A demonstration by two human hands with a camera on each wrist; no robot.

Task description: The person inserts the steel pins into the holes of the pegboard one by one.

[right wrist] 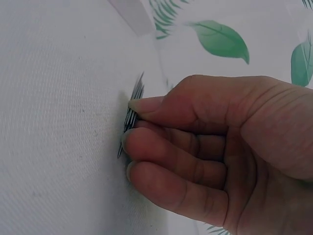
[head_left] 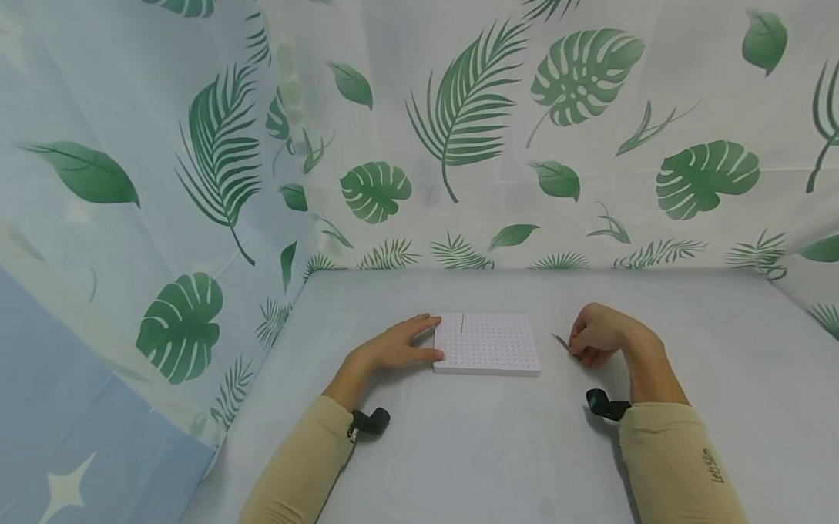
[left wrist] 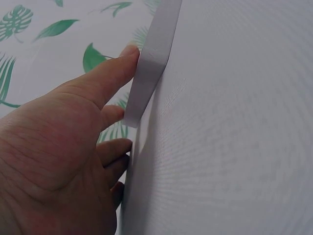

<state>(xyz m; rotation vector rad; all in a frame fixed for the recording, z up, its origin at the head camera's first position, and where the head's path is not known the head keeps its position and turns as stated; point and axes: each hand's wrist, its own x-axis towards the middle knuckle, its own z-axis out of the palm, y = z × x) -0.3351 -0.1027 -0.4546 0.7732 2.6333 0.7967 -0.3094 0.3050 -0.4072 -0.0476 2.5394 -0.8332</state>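
Note:
A flat white board (head_left: pixel 492 346) with a grid of small holes lies on the table. One thin dark pin (head_left: pixel 462 322) shows at its back left; whether it stands in a hole I cannot tell. My left hand (head_left: pixel 398 345) rests at the board's left side, fingers spread and fairly straight. In the left wrist view its thumb touches the board's side (left wrist: pixel 155 54). To the right of the board, apart from it, my right hand (head_left: pixel 598 335) pinches a small bundle of thin dark metal pins (right wrist: pixel 132 112) between thumb and fingers, just above the table.
A white cloth (head_left: pixel 482 452) covers the table. Curtains with green leaf prints (head_left: pixel 470 114) hang behind it and on the left side. A blue cloth with stars (head_left: pixel 71 428) hangs at the lower left. Each wrist carries a black camera mount (head_left: pixel 605 404).

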